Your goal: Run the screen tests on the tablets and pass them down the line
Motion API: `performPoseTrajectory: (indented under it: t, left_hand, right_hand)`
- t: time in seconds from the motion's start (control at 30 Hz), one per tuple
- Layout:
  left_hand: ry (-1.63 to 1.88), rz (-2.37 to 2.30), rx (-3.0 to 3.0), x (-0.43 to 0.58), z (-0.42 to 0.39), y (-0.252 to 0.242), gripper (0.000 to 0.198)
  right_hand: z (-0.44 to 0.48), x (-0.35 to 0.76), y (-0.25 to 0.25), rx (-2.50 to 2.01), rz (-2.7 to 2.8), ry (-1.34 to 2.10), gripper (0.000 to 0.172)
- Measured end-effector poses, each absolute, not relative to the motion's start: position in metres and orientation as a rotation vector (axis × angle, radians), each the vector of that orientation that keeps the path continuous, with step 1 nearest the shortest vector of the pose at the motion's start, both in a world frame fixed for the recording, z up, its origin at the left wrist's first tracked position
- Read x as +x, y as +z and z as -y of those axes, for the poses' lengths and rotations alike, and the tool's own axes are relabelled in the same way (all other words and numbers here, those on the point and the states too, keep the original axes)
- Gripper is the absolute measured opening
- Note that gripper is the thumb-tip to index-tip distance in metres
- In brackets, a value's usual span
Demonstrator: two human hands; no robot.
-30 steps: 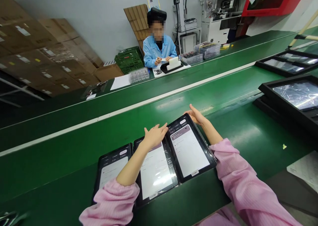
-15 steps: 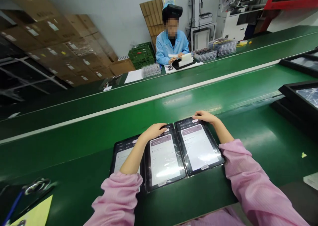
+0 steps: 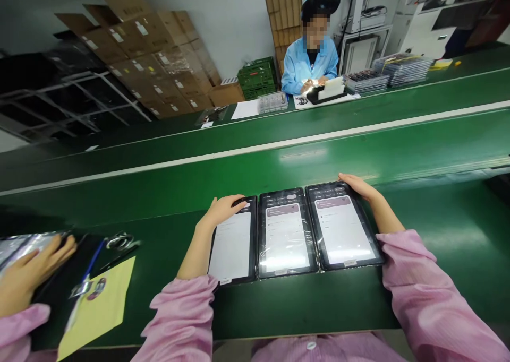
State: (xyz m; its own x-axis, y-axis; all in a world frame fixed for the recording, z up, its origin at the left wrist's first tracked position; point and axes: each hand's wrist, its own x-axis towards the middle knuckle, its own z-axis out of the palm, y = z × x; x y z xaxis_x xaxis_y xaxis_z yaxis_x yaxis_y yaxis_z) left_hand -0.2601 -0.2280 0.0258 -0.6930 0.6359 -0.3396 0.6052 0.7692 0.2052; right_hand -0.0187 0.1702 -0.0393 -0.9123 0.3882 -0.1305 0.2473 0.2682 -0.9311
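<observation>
Three tablets with lit screens lie side by side in front of me: a left tablet, a middle tablet and a right tablet. Clear film with wrinkles covers their faces. My left hand rests over the top of the left tablet, fingers stretched out, thumb near a white button on its screen. At the upper right corner of the right tablet, my right hand lies with fingers extended along the edge; its fingertips are partly hidden. Neither hand lifts anything.
Another person's hand touches a film-wrapped item at far left. Nearby lie yellow paper, a blue pen and scissors. Across the green bench, a co-worker sits by stacked trays.
My left hand has moved from the middle tablet to the left one. My right hand has slid outward to the right tablet's corner. Another person's hand has come into view at left.
</observation>
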Motion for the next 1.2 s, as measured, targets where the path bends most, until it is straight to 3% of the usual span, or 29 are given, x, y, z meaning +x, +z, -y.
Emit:
performPoseTrajectory:
  t: [0.13, 0.27, 0.43, 0.53, 0.67, 0.83, 1.0, 1.2]
  left_hand:
    - [0.133, -2.629, 0.938, -0.251, 0.224, 0.022, 0.053]
    - [0.246, -2.676, 1.07, -0.239, 0.251, 0.021, 0.059]
    - [0.514, -2.576, 1.579, -0.205, 0.313, 0.004, 0.049]
    - [0.628, -2.454, 1.78, -0.192, 0.338, -0.013, 0.039]
    - [0.632, -2.411, 1.763, -0.194, 0.341, -0.02, 0.038]
    - [0.421, -2.534, 1.492, -0.208, 0.3, 0.007, 0.043]
    - [0.258, -2.492, 1.288, -0.23, 0.254, 0.027, 0.08]
    - [0.23, -2.342, 1.255, -0.244, 0.25, 0.025, 0.098]
  right_hand:
    - [-0.166, -0.015, -0.036, -0.664, 2.467, 1.554, 0.079]
    - [-0.155, -0.001, -0.025, -0.811, 2.505, 1.259, 0.067]
    - [-0.074, 0.045, -0.009, -0.724, 2.742, 0.232, 0.063]
    - [-0.004, 0.081, -0.014, -0.357, 2.855, -0.095, 0.069]
    - [0.041, 0.096, -0.027, -0.11, 2.972, -0.123, 0.088]
    - [0.017, 0.043, -0.022, -0.354, 3.059, -0.061, 0.071]
    - [-0.008, 0.011, -0.009, -0.522, 2.855, 0.021, 0.062]
    - [-0.019, 0.032, -0.012, -0.349, 2.683, 0.317, 0.048]
